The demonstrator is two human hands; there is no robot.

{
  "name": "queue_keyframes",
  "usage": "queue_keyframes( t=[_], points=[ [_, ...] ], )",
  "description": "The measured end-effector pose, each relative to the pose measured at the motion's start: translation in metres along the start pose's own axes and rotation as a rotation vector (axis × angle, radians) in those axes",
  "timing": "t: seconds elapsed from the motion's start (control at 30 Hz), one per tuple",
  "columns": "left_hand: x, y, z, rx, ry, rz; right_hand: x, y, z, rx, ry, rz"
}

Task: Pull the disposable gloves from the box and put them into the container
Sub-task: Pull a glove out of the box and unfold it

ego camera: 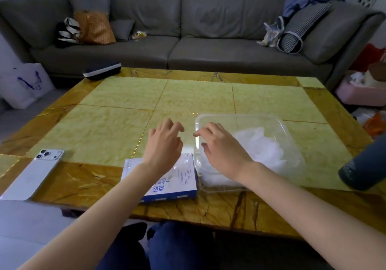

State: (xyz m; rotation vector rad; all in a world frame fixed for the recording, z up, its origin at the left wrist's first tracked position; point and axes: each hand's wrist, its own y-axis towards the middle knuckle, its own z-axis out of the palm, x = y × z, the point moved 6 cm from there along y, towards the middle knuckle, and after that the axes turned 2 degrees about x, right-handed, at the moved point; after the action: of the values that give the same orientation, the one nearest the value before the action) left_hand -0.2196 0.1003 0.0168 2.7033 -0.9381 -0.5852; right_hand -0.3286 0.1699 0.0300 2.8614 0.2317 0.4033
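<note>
Head view: both arms are out over the table, and we are between pulls.
Sofa (pixel 188 40): grey, along the far side, cushions and bags on it.
Table (pixel 198 94): yellow-green tiles with a brown marbled border, and everything that matters sits at its near edge.
Clear plastic container (pixel 240 116): right of centre, lid off.
Disposable gloves (pixel 261 144): a crumpled white-clear heap inside the container, so by my reckoning plenty are already across.
Glove box (pixel 173 188): blue and white, lying flat, touching or just beside the container's left wall. There's glossy film at its far end, likely the next glove.
Phone (pixel 35 171): white, face down, well off to the left.
Left hand (pixel 165 142): hovers over the far end of the box, fingers loosely bent and spread, nothing seen in them.
Right hand (pixel 221 146): over the container's near-left corner, fingers relaxed, gripping nothing I can make out.
Doing it well: pin the box with one hand, pinch only the top film, draw it out low and slow so one glove comes, then drop it on the heap.
</note>
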Motion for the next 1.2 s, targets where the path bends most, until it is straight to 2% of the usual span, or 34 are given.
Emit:
queue_keyframes(
  t=[0.07,0.17,0.27,0.33,0.47,0.6,0.93,1.2],
  points=[
    [0.038,-0.020,0.006,0.106,0.068,-0.160,0.022,0.006,0.015,-0.003,0.005,-0.087],
    [0.074,-0.047,0.016,0.269,0.110,-0.303,0.051,0.015,0.043,0.112,0.015,-0.158],
    [0.090,-0.067,0.024,0.379,-0.002,-0.362,0.068,0.023,0.072,0.243,-0.093,-0.156],
    [0.090,-0.074,0.031,0.435,-0.027,-0.339,0.072,0.028,0.083,0.267,-0.177,-0.139],
    [0.092,-0.081,0.035,0.447,-0.037,-0.302,0.080,0.034,0.098,0.315,-0.229,-0.088],
    [0.093,-0.084,0.034,0.433,-0.043,-0.280,0.080,0.036,0.101,0.271,-0.198,-0.034],
    [0.099,-0.083,0.037,0.424,-0.072,-0.288,0.089,0.033,0.089,0.196,-0.181,-0.118],
    [0.101,-0.079,0.038,0.415,-0.094,-0.303,0.066,0.032,0.078,0.190,-0.127,0.049]
  ],
)
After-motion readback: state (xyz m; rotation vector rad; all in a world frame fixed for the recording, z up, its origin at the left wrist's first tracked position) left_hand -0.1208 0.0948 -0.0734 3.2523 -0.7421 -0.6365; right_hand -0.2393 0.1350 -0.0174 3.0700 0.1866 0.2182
